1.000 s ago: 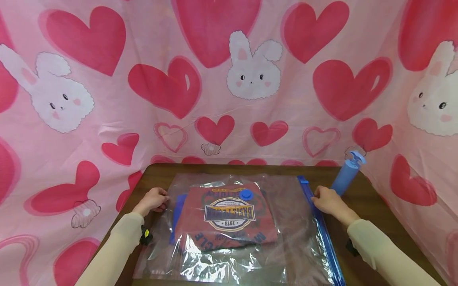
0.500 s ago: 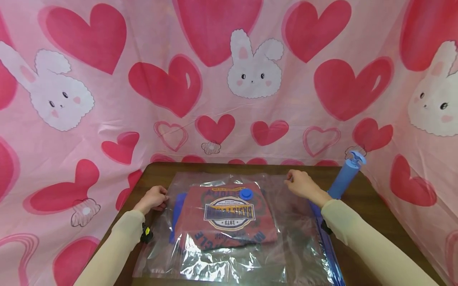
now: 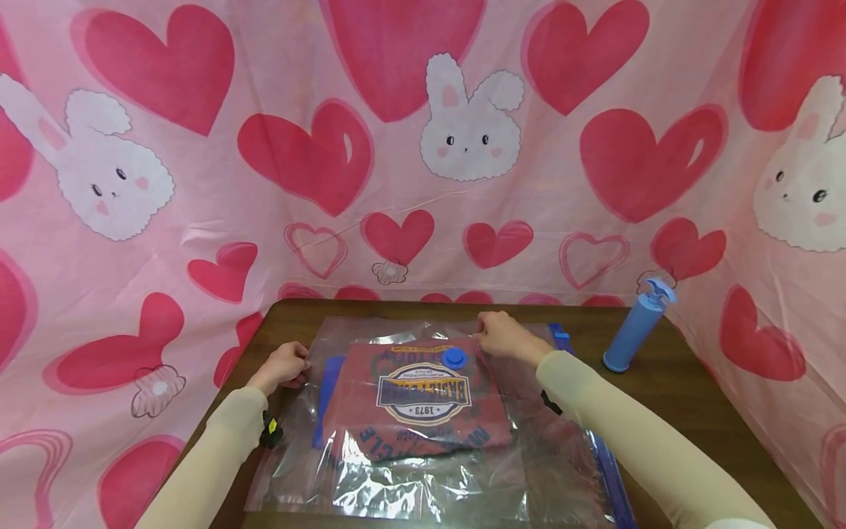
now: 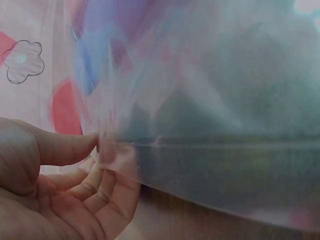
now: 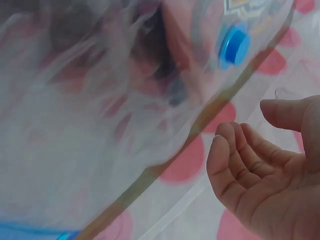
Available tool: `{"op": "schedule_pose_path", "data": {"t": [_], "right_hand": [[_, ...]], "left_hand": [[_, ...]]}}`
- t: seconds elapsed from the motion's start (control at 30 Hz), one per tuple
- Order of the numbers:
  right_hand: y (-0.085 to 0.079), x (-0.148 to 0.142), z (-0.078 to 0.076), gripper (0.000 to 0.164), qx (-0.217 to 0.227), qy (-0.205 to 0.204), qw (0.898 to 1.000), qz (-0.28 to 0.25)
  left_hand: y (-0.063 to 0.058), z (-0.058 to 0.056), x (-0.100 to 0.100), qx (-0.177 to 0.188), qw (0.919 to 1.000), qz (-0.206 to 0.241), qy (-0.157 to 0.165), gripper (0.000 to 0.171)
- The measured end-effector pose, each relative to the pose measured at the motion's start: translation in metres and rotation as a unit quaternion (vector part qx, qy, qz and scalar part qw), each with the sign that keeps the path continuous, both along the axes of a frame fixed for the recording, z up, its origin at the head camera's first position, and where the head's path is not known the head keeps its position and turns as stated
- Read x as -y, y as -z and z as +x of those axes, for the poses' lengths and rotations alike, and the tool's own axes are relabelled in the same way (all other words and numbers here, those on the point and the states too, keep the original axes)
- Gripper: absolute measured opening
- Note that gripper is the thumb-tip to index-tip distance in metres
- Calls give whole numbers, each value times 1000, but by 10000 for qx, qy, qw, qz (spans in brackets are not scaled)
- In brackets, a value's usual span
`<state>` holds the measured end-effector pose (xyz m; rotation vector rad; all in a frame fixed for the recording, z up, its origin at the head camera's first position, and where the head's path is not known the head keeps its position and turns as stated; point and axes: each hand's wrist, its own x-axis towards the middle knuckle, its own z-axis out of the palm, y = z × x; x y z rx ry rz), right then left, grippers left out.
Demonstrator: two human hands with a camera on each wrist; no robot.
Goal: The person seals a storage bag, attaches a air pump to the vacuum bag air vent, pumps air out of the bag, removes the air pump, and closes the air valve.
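Note:
A clear plastic vacuum storage bag (image 3: 555,463) lies flat on the table, with a folded red printed garment (image 3: 360,367) inside. Something blue (image 3: 330,375) shows under the garment's left side. On top sits a round blue valve cap (image 3: 454,358), also in the right wrist view. My left hand (image 3: 286,365) pinches the bag's left edge; the left wrist view shows thumb and fingers on the film. My right hand (image 3: 505,336) hovers over the bag's far edge, right of the valve cap. In the right wrist view its fingers are loosely bent, with nothing between them.
A blue hand pump (image 3: 634,330) stands upright at the back right of the brown wooden table (image 3: 687,426). The bag's blue zip strip (image 3: 615,477) runs down its right side, partly behind my right sleeve. A pink heart-and-rabbit curtain (image 3: 555,66) encloses the table.
My right hand has left the blue zip strip and moved left over the bag towards the valve cap. My left hand stays at the left edge. The pump is now fully visible.

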<state>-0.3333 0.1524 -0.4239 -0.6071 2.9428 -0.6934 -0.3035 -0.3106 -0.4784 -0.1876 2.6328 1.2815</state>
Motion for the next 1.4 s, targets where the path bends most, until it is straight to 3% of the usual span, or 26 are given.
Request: {"op": "schedule_pose_path", "data": {"t": [0.4, 0.67, 0.9, 1.4], "right_hand": [[16, 44, 7, 21, 136, -234, 9986, 465], [20, 52, 12, 27, 253, -281, 9973, 623], [26, 57, 9, 27, 49, -216, 9964, 817], [27, 57, 10, 24, 13, -391, 9963, 770]], "left_hand": [[-2, 5, -1, -42, 9992, 373, -125, 22], [-2, 5, 0, -17, 9996, 262, -86, 22], [-3, 4, 0, -8, 9994, 319, -118, 22], [-5, 3, -2, 7, 9999, 151, -45, 22]]}}
